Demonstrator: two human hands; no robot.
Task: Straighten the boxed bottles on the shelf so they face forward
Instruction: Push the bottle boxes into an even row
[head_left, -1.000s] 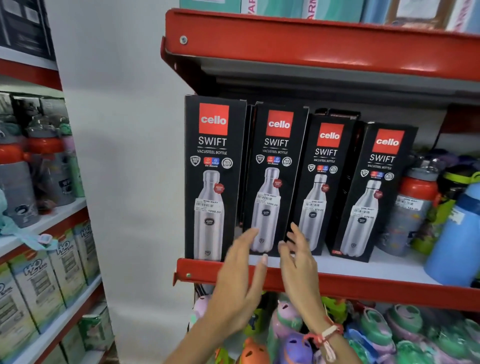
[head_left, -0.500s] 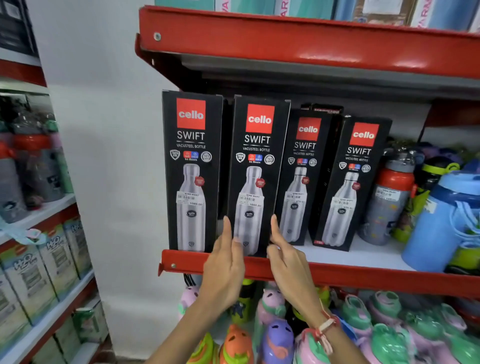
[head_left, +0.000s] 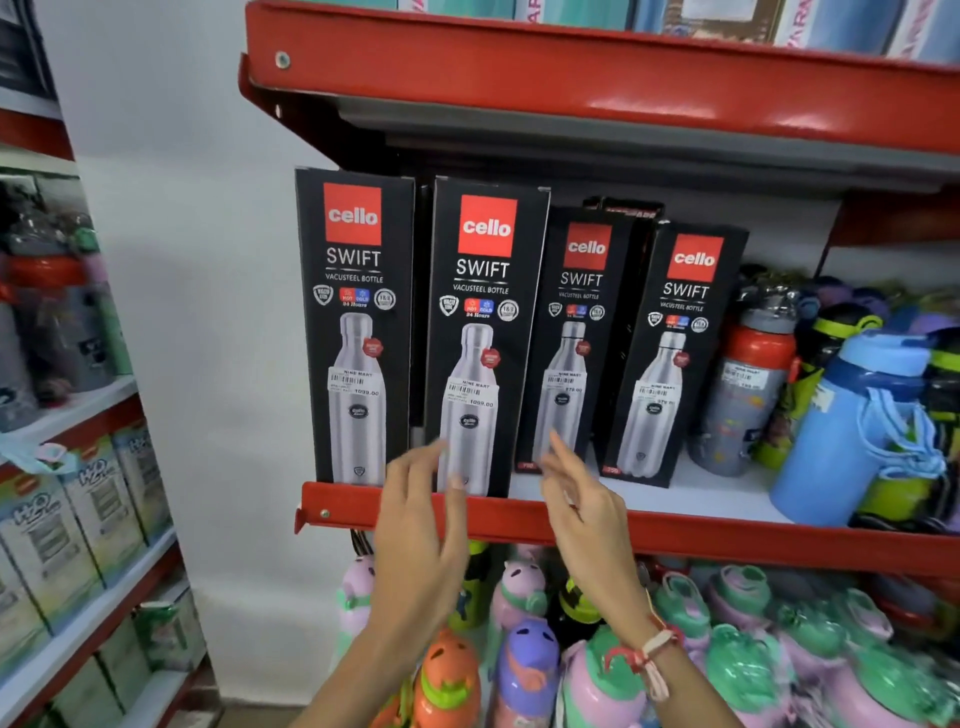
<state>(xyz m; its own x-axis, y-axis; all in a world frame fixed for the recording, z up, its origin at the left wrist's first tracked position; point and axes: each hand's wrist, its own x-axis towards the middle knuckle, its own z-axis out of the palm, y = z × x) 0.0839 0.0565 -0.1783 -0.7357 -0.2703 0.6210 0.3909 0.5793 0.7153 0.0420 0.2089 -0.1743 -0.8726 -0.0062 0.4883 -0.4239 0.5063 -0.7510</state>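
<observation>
Several black "cello SWIFT" bottle boxes stand on the red-edged shelf (head_left: 727, 540). The leftmost box (head_left: 356, 322) and the second box (head_left: 483, 332) sit at the front edge, faces forward. The third box (head_left: 576, 338) and fourth box (head_left: 670, 353) stand further back and lean slightly. My left hand (head_left: 421, 535) hovers open in front of the second box's lower part. My right hand (head_left: 587, 514) is open too, fingers apart, just before the foot of the third box. Neither hand grips a box.
Loose bottles crowd the shelf's right side, among them a red-and-grey bottle (head_left: 748, 389) and a blue jug (head_left: 852, 426). Colourful children's bottles (head_left: 524, 639) fill the shelf below. Another rack with green boxes (head_left: 67, 519) stands at left. A red shelf (head_left: 571, 73) overhangs.
Both hands have come off the second box's lower corners and drawn back a little, fingers spread. The view shifted slightly, with the shelf now further right.
</observation>
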